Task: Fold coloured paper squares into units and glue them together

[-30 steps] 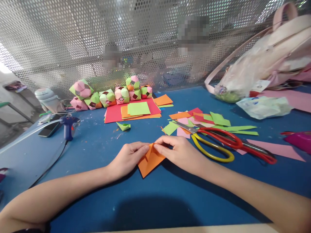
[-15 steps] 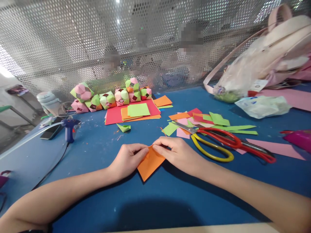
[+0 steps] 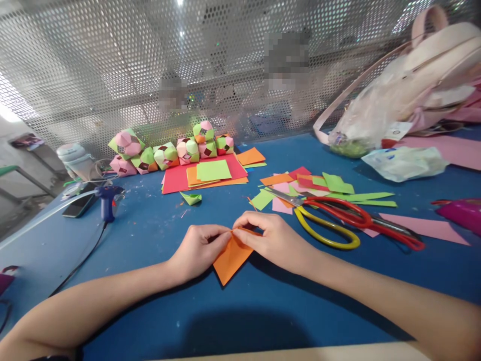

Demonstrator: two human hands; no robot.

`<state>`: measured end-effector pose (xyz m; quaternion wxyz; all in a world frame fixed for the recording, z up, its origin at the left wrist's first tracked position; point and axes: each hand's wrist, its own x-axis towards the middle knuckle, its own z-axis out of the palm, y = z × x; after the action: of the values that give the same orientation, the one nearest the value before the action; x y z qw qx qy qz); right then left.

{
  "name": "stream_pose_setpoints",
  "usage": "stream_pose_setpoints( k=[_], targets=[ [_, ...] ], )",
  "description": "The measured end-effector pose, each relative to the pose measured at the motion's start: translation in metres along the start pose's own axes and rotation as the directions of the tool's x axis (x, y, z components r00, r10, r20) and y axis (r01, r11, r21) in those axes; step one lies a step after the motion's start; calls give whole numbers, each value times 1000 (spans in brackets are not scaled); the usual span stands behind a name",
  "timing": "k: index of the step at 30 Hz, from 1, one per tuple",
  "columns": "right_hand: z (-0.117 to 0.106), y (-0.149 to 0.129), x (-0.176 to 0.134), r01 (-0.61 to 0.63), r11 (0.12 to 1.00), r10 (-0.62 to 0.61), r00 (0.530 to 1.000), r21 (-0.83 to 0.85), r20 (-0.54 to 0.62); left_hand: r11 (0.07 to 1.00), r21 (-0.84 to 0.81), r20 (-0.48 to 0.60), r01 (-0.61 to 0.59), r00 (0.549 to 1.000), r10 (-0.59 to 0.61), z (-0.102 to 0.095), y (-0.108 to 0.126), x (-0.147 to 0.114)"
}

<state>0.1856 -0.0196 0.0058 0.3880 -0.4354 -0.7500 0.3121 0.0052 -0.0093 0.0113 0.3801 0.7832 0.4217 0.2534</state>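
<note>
An orange sheet of paper (image 3: 230, 260) is held just above the blue table, one corner pointing down toward me. My left hand (image 3: 199, 250) pinches its upper left edge between thumb and fingers. Close beside it, my right hand (image 3: 266, 238) pinches the upper right edge, and the two thumbs nearly meet at the top. The fingers hide the far part of the sheet. Beyond my hands lies a small folded green paper piece (image 3: 191, 199).
Scissors with red handles (image 3: 338, 208) and yellow-handled scissors (image 3: 326, 230) lie right, beside paper scraps (image 3: 311, 183). Stacked coloured sheets (image 3: 214, 170) and folded paper balls (image 3: 165, 155) stand behind. A blue glue gun (image 3: 108, 203), phone (image 3: 79, 200) and cup (image 3: 76, 160) are left; a backpack (image 3: 447, 65) is right.
My right hand has shifted slightly left toward my left hand. The orange paper's upper edge is pinched closer together, and its lower corner has dropped a little.
</note>
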Motion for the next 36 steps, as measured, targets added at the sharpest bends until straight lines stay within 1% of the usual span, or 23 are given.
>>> stream_pose_setpoints(
  k=[4, 10, 13, 16, 19, 24, 26, 28, 30, 32, 34, 36],
  targets=[
    [-1, -5, 0, -7, 1000, 7, 1000, 30, 16, 1000, 27, -1, -9, 1000, 9, 0, 0, -1],
    [-8, -6, 3, -79, 992, 74, 995, 93, 61, 999, 41, -32, -10, 999, 11, -2, 2, -2],
    [-10, -5, 4, -113, 985, 102, 991, 134, 84, 999, 35, -29, 2, 1000, -1, -3, 2, -1],
    [-8, -4, 4, -139, 982, 129, 988, 125, 86, 1000, 15, -16, 14, 1000, -13, -3, 2, -1],
    [-5, -4, 4, -138, 986, 132, 989, 93, 67, 1000, -2, -7, 30, 1000, -30, -3, 2, -1],
    [-4, -2, 2, -87, 995, 85, 995, 49, 46, 997, -48, 31, 59, 998, -57, -3, 1, 1],
    [-3, -2, 2, -28, 1000, 28, 999, 7, 20, 998, -31, 29, 56, 998, -55, -3, 0, 1],
    [-1, -2, 1, 49, 998, -49, 999, -41, -3, 998, 24, 14, 52, 999, -52, -3, -1, 1],
    [2, -1, 0, 130, 988, -131, 991, -82, -11, 996, 79, -2, 49, 999, -49, -3, -3, 1],
    [5, 0, 0, 191, 976, -195, 981, -105, -23, 995, 94, -25, 43, 999, -41, -4, -4, 2],
    [6, 1, 0, 199, 973, -209, 974, -119, -82, 998, 51, -77, 47, 996, -43, -4, -7, 4],
    [7, 1, 0, 131, 984, -149, 976, -123, -157, 998, -21, -164, 55, 985, -58, -4, -9, 7]
  ],
)
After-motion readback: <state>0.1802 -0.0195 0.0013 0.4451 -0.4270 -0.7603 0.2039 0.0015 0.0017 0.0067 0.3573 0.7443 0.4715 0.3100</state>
